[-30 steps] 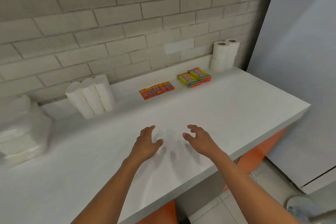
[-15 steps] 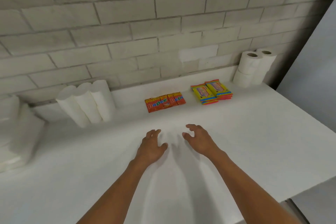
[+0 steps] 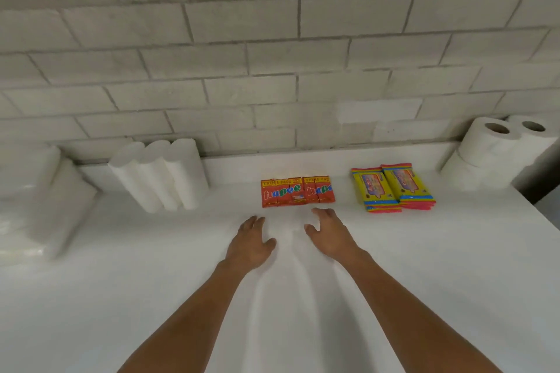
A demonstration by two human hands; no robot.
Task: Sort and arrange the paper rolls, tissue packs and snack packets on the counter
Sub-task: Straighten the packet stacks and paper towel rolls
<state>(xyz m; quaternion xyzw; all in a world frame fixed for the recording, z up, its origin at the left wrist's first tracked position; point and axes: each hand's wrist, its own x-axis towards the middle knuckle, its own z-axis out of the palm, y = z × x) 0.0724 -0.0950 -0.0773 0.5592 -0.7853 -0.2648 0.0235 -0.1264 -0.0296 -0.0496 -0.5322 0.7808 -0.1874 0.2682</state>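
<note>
Both hands are extended over the white tabletop [image 3: 454, 266], palms down, holding nothing. The left hand [image 3: 250, 244] has its fingers straight and together, thumb splayed toward 3 o'clock. The right hand [image 3: 328, 235] has its fingers loosely bent and spread, thumb pointing toward 9 o'clock. Whether either hand touches the surface cannot be told.

Red snack packets [image 3: 298, 192], marked "hupee", lie flat in a side-by-side row at 12 o'clock from the hands, just beyond the fingertips and apart from them. Yellow snack packets [image 3: 394, 188] with pink and blue edges sit in two adjoining stacks at 2 o'clock from the right hand, well apart from it.

Three tall white paper rolls [image 3: 160, 174] stand upright and touching one another at 10 o'clock from the left hand, close to the tabletop's raised back edge. Toilet paper rolls [image 3: 497, 148] are stacked in the far right corner at 2 o'clock, two upper rolls showing open cores, at least one more below. Wrapped tissue packs [image 3: 39, 206] are piled at the left edge, at 9 o'clock, blurred.

A grey brick wall [image 3: 272, 54] runs behind the tabletop.
</note>
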